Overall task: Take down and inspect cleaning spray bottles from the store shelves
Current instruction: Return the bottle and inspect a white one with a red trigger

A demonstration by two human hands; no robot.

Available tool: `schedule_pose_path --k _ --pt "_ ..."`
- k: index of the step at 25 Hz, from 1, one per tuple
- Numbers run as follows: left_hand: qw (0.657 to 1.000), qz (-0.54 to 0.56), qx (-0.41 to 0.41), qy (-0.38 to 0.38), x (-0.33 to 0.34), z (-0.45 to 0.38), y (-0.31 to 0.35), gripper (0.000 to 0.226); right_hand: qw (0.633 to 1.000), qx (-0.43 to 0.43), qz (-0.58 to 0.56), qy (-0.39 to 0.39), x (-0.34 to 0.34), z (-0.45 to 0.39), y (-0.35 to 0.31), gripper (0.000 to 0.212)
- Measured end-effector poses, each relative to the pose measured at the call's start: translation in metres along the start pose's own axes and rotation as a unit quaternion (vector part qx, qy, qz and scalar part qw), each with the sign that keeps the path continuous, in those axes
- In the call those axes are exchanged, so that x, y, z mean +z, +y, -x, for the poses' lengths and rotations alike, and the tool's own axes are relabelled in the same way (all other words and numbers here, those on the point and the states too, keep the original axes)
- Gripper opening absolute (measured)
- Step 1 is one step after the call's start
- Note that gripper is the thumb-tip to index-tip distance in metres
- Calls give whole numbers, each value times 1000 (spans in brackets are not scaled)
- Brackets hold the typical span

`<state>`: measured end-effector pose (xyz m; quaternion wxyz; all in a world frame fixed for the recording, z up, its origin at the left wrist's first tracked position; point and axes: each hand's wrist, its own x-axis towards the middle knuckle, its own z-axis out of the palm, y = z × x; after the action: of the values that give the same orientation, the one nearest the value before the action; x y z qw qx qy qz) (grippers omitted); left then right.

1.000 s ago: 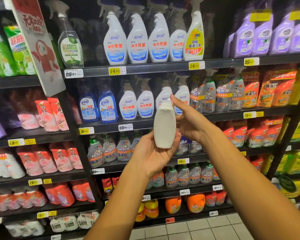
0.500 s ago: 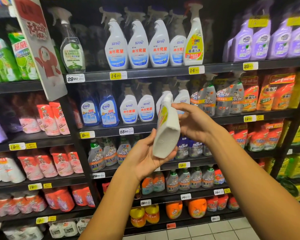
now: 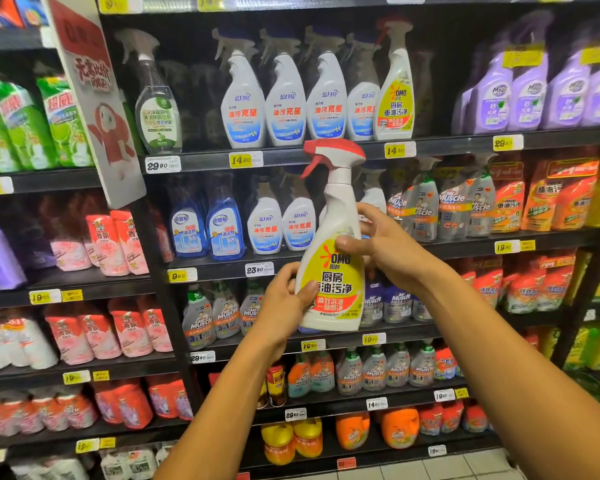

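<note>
The left hand (image 3: 284,299) is gripping the lower part of a white spray bottle (image 3: 333,265), its thumb pressing across the yellow label near the bottom and its fingers curling round the far side. The right hand (image 3: 385,247) is gripping the same bottle higher up, at the shoulder just above the label, with the thumb lying across the front and the fingers wrapping behind the body. Both forearms are reaching up from the bottom of the view.

The bottle is standing upright in the air in front of the shelves, its label facing the camera; the label is showing "OMO" and Chinese characters on yellow over an orange-red band. Its red trigger head (image 3: 333,154) is pointing left and is overlapping the edge of the upper shelf (image 3: 447,148).

On that upper shelf a second bottle with the same yellow label (image 3: 395,95) is standing at the right end of a row of white bottles with blue labels (image 3: 284,102), and a clear bottle with a green label (image 3: 158,112) is standing well to their left. Purple bottles (image 3: 530,91) are filling the right end. Behind the hands, grey "Mr Muscle" bottles (image 3: 454,206) and orange refill pouches (image 3: 551,199) are sitting on the next shelf down. Yellow and white price tags (image 3: 245,160) are running along the shelf edges, and a red and white hanging sign (image 3: 97,98) is tilting at the upper left.
</note>
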<state>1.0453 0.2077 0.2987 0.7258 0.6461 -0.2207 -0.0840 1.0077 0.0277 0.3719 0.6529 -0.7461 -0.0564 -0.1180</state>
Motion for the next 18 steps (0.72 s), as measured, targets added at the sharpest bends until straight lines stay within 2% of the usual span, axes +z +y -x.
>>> schedule_pose_path --k 5,9,12,15,18 --pt "1000 -8 24 -3 -6 -3 -11 23 1000 -21 4 -4 4 1 -1 49" --pt "997 -29 69 -18 -14 -7 -16 30 996 -71 60 -10 12 4 -5 56" --pt "989 -101 105 -10 -23 -15 -16 42 988 -117 87 -45 19 6 -7 58" --pt "975 -158 155 -3 -32 -26 -11 55 979 -147 133 -48 21 4 -8 61" --pt "943 -256 212 26 -44 -40 -4 62 960 -189 201 -37 24 2 -5 54"
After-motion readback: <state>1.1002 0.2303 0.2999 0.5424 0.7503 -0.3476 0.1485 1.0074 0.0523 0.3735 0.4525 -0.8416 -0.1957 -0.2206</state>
